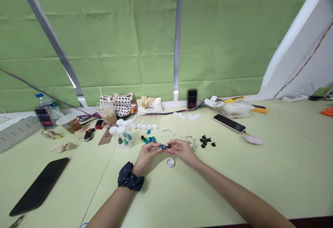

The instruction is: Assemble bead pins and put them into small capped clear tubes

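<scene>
Fingers of both hands [164, 147] pinching small blue-and-black part, white round cap [170, 163] just below, black knobbed pieces [205, 140] right.

Dark lettering on the white pouch [149, 106] at the back of the table [283, 165] appears to read "barnnet", though its exact spelling is uncertain; a smaller line above it is too small to make out. The yellow strip [234, 99] on the right also bears dark marks, too blurred to read.
</scene>
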Action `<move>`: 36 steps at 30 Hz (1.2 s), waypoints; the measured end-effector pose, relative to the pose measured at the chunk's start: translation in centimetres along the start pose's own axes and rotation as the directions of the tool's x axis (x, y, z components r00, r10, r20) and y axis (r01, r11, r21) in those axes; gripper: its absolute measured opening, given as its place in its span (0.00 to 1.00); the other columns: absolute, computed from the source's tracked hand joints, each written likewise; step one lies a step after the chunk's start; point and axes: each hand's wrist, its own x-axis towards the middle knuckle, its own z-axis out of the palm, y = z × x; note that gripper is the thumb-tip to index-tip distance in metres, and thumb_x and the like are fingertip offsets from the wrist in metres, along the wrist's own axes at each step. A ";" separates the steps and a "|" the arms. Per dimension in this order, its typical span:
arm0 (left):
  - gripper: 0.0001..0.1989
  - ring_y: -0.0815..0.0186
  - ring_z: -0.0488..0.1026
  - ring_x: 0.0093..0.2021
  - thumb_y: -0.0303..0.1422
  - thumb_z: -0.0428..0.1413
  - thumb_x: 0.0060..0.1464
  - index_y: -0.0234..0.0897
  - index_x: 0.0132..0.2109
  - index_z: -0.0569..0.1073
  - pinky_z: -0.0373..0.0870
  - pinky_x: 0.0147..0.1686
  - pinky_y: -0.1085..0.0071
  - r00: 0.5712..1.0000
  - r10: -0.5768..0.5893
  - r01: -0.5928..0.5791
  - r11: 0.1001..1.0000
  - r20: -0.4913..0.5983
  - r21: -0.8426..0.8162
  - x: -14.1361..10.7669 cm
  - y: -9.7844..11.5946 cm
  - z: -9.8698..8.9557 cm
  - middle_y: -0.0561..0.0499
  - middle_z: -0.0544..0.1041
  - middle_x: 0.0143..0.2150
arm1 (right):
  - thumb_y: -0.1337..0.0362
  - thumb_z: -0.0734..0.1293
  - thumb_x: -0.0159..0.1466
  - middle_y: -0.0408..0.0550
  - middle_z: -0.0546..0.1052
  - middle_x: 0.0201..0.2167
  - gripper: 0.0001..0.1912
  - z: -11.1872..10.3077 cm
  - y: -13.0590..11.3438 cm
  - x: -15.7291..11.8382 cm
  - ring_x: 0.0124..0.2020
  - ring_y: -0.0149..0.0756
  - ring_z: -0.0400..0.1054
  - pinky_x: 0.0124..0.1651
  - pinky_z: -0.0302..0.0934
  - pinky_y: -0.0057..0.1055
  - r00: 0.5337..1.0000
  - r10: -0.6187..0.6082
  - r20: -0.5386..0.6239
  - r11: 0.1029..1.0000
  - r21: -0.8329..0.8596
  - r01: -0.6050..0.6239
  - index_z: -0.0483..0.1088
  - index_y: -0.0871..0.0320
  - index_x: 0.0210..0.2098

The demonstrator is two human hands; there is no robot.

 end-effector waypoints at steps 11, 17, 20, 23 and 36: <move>0.10 0.62 0.75 0.36 0.30 0.66 0.38 0.32 0.32 0.77 0.70 0.45 0.61 0.999 -0.034 0.034 0.999 0.004 -0.041 -0.2 0.4 0.5 0.47 0.78 0.32 | 0.41 0.55 0.59 0.41 0.67 0.11 0.29 0.2 -0.6 -0.3 0.14 0.28 0.63 0.20 0.59 0.24 0.996 0.094 -0.005 0.968 -0.233 -0.092 0.67 0.62 0.25; 0.09 0.64 0.75 0.35 0.30 0.65 0.40 0.32 0.31 0.77 0.69 0.45 0.62 1.000 -0.006 0.006 0.999 0.005 -0.032 -0.2 0.2 0.3 0.47 0.77 0.33 | 0.45 0.67 0.52 0.37 0.69 0.17 0.22 -0.1 -0.7 -0.3 0.18 0.29 0.65 0.24 0.60 0.25 0.999 -0.017 0.041 0.957 -0.288 0.028 0.66 0.58 0.36; 0.09 0.63 0.74 0.36 0.30 0.65 0.40 0.31 0.31 0.77 0.70 0.44 0.61 1.000 0.005 -0.005 1.000 0.018 -0.016 -0.1 0.0 0.3 0.47 0.77 0.34 | 0.43 0.52 0.62 0.40 0.64 0.09 0.30 -0.3 -0.6 -0.3 0.14 0.27 0.62 0.27 0.61 0.27 1.000 0.023 0.012 0.924 -0.381 -0.016 0.67 0.61 0.21; 0.09 0.63 0.74 0.36 0.30 0.65 0.40 0.31 0.31 0.77 0.70 0.44 0.61 1.000 0.014 -0.014 1.000 0.016 -0.013 -0.1 0.0 0.3 0.47 0.77 0.33 | 0.42 0.55 0.61 0.39 0.65 0.10 0.28 -0.4 -0.8 -0.3 0.15 0.28 0.62 0.26 0.60 0.26 1.000 -0.020 -0.024 0.914 -0.406 0.009 0.70 0.60 0.27; 0.10 0.62 0.75 0.34 0.31 0.66 0.38 0.32 0.30 0.76 0.70 0.41 0.64 1.000 0.011 -0.011 0.999 0.013 0.038 -0.1 -0.1 0.5 0.46 0.78 0.34 | 0.43 0.62 0.56 0.40 0.69 0.16 0.23 -0.4 -0.9 -0.2 0.17 0.28 0.62 0.23 0.56 0.24 0.998 -0.038 0.057 0.904 -0.424 0.059 0.68 0.59 0.27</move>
